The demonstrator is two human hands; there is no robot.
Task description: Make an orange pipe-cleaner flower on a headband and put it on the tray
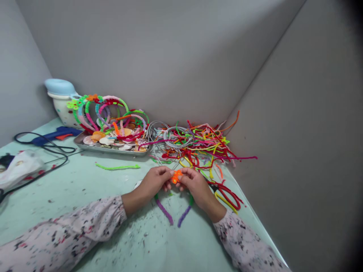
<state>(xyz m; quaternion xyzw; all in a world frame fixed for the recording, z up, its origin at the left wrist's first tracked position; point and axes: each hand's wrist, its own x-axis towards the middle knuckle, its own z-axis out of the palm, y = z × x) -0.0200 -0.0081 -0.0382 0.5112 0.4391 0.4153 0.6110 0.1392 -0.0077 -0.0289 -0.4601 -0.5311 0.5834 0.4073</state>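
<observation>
Between my two hands is an orange flower-shaped piece (176, 176), pinched from both sides. My left hand (157, 179) has thumb and fingers closed at its left edge. My right hand (195, 183) closes on its right edge, thumb across the front. Below hang the two ends of a fuzzy pipe-cleaner headband (163, 211), purple at the tips and green higher up. Its upper part is hidden behind my hands, so I cannot tell whether the flower is fixed to it.
A metal tray (113, 150) holds shells and colourful headbands. Beside it lies a heap of pipe cleaners (210, 139) with wire coils (178, 136). A blue glue gun (53, 135) with a black cord, a lidded cup (64, 105) and scissors (227, 194) surround the work area.
</observation>
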